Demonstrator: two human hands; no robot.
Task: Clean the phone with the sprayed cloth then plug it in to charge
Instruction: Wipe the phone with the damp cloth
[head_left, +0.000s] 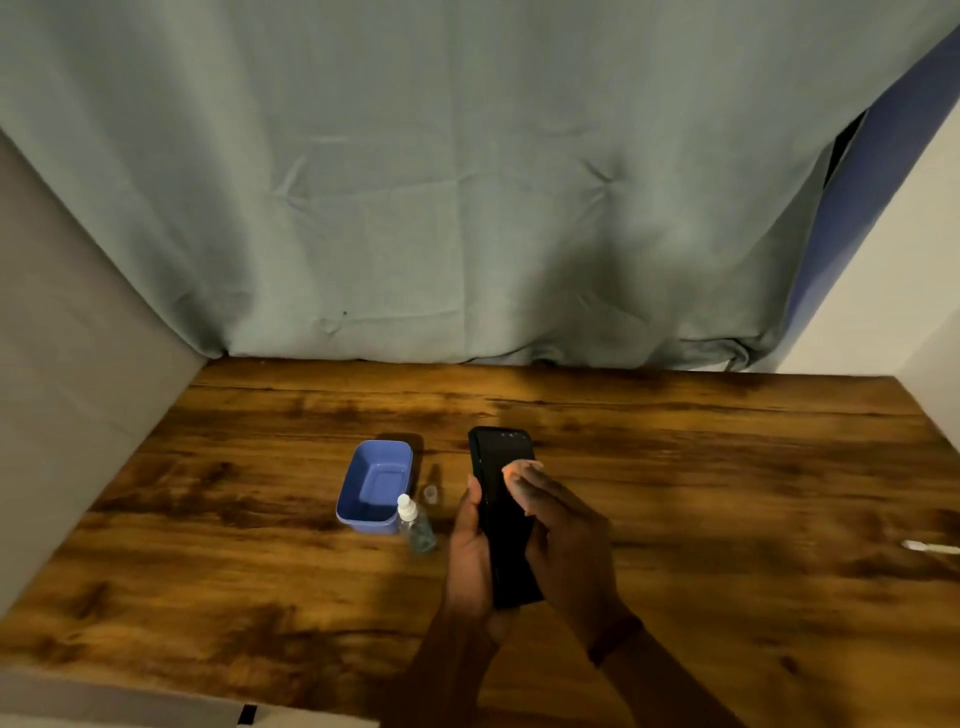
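Item under inspection: the phone (501, 452), a dark, flat, rigid slab. It is held clear of the wooden surface (727, 467), roughly mid-frame, with its top end pointing away from the person.

Handling assessment: judged light enough for one hand, but stiff, smooth-faced and likely slippery, more so if damp from wiping. Glass is presumed, so a drop onto the surface is the main hazard. The best hold is along the two long edges, with the lower end seated in the palm and the screen left free for wiping.

Left hand (470, 551): grasping the phone from below and from the left side. The thumb runs up the left edge and the lower end sits in the palm.

Right hand (561, 535): not clenched. Its fingers (530, 486) lie extended across the screen, pressing on it. A pale patch (511, 470) shows at the fingertips. It may be the cloth, but this cannot be confirmed.

Nearby on the surface: a blue tub (374, 486) and a small spray bottle (415, 525) stand just left of the hands. A white cable tip (930, 547), presumably the charger, lies well apart at the right edge.
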